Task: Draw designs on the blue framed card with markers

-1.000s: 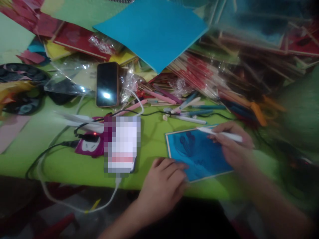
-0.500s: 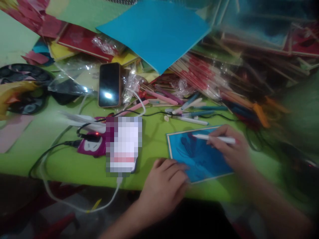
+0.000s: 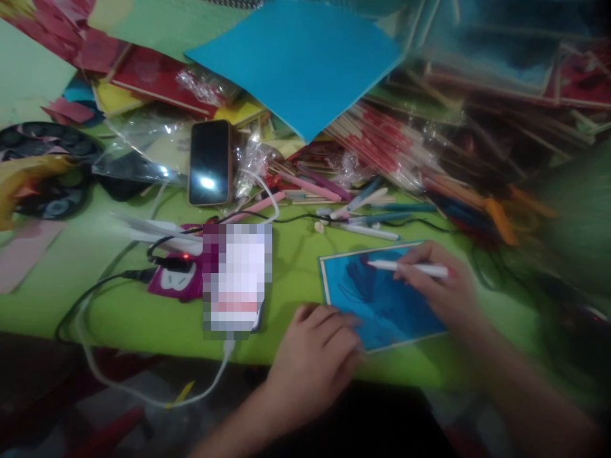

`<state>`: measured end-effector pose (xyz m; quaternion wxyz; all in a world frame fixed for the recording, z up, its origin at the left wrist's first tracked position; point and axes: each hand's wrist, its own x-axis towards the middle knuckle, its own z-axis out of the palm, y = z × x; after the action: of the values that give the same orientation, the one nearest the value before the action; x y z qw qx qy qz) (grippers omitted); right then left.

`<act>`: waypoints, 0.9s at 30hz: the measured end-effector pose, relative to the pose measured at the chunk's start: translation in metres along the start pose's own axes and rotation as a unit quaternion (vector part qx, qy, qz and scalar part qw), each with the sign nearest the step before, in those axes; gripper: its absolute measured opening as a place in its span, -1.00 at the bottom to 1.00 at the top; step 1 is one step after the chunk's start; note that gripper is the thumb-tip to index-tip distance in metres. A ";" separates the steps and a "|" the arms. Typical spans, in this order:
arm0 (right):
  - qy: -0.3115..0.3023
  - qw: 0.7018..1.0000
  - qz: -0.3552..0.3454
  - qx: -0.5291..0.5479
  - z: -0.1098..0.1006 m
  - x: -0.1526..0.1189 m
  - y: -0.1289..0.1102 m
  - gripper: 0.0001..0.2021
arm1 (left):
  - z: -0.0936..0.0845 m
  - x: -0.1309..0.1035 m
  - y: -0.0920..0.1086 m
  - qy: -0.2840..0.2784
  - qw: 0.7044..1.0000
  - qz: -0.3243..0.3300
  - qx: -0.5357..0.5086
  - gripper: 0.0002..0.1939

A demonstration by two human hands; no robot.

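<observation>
Your right hand (image 3: 442, 286) has its grip closed around a white pen (image 3: 408, 268), fingers pinched on the barrel near its back end, and the pen lies almost level with its tip pointing left onto the blue card (image 3: 382, 299). That card sits flat on the green tabletop (image 3: 119, 299), close to the near edge and a little right of centre, with a pale border around it and darker blue marks across its upper left part, where the pen tip touches. Your left hand (image 3: 317, 356) lies palm down with the fingers loosely curled, holding nothing; the fingertips (image 3: 351, 321) press on the card's lower left corner. To the left of the card lies a blurred-out rectangular object (image 3: 237, 277) with a white cable (image 3: 143, 394) trailing off the tabletop's near edge. Just beside it on the left is a magenta device (image 3: 174, 283) with a black cable plugged in. Farther back a dark phone (image 3: 210, 162) lies face up, its screen catching a glare. Loose pens and markers (image 3: 363, 213) are scattered just behind the card, and behind those is a heap of thin sticks in clear wrapping (image 3: 382, 143). A large blue sheet of paper (image 3: 296, 60) lies over the clutter at the back.
</observation>
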<state>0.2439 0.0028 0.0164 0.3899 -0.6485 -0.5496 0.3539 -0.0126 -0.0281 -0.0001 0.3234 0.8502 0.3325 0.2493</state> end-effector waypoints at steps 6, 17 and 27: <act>0.017 1.000 0.013 -0.001 0.001 -0.001 -0.002 -0.92 | 0.001 -0.001 -0.001 0.006 1.000 0.002 -0.005 -0.80; 0.005 1.000 0.001 -0.007 0.000 -0.001 0.000 -0.91 | 0.003 -0.002 -0.001 0.011 1.000 0.004 -0.009 -0.82; 0.005 1.000 -0.008 0.005 -0.001 -0.003 0.004 -0.89 | 0.002 0.000 -0.001 0.002 1.000 0.001 -0.010 -0.83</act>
<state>0.2460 -0.0003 0.0137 0.3988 -0.6439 -0.5508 0.3507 -0.0122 -0.0284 -0.0022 0.3304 0.8468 0.3298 0.2550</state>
